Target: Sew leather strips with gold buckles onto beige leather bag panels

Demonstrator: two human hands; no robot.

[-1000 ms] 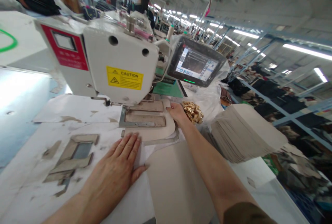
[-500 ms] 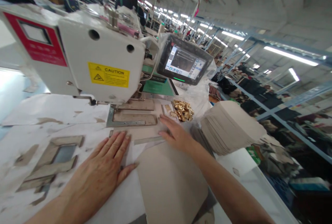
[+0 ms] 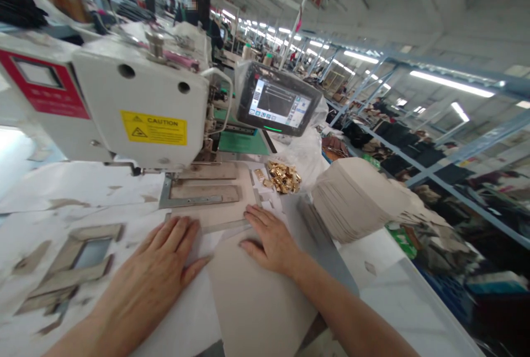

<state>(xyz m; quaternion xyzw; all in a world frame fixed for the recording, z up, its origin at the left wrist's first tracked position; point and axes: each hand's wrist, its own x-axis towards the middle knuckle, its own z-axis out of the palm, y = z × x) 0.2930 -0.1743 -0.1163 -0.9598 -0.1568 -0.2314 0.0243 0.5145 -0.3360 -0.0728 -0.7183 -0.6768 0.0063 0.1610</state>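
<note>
My left hand [image 3: 161, 263] lies flat, fingers spread, its fingertips at the lower left edge of a beige piece [image 3: 215, 214] under the machine's metal clamp frame [image 3: 194, 201]. At that piece's lower right corner rest the fingertips of my right hand [image 3: 269, 238], thumb apart and nothing gripped. A larger beige panel [image 3: 256, 302] lies between my hands, partly under my right hand. Above the clamp frame stands the white sewing machine head [image 3: 141, 92] with a yellow caution label. Gold metal pieces [image 3: 284, 177] are heaped just beyond my right hand.
A lit control screen [image 3: 279, 100] stands behind the gold pieces. To the right is a tall stack of beige panels [image 3: 351, 200]. Cut beige scraps [image 3: 70, 263] lie at the left. Farther back, a person [image 3: 201, 9] is beside other machines.
My right hand has drawn back slightly toward me from the clamp frame, to the piece's corner. My left hand stays flat. The whole view has shifted a little.
</note>
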